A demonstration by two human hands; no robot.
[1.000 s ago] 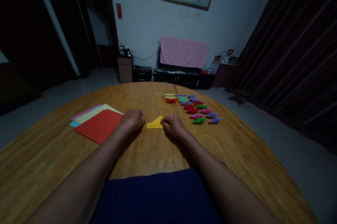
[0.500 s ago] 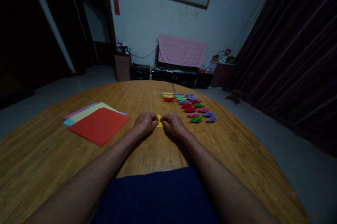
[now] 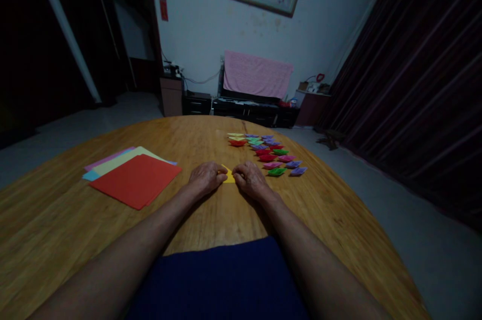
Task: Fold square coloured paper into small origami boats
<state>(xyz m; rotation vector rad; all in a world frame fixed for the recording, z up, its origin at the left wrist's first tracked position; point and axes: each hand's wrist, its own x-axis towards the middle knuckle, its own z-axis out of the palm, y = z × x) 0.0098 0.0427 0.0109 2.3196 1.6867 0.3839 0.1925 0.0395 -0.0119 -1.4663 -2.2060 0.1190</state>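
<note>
A small folded piece of yellow paper (image 3: 229, 177) lies on the wooden table between my two hands. My left hand (image 3: 207, 178) has its fingers closed on the paper's left side. At the opposite side, my right hand (image 3: 250, 178) pinches the paper's right edge with bent fingers. Parts of the paper are hidden beneath the fingertips. To the right of my hands, folded paper boats (image 3: 267, 158) in red, green, purple, pink and yellow stand in rows.
Left of my hands is a stack of coloured sheets with a red sheet (image 3: 136, 181) on top. The round wooden table (image 3: 211, 224) fills the foreground. Beyond it, a pink cloth (image 3: 257, 74) hangs over a screen on a black cabinet (image 3: 241, 110).
My hands have moved slightly apart, and more of the yellow paper shows between them. The whole view has shifted a little.
</note>
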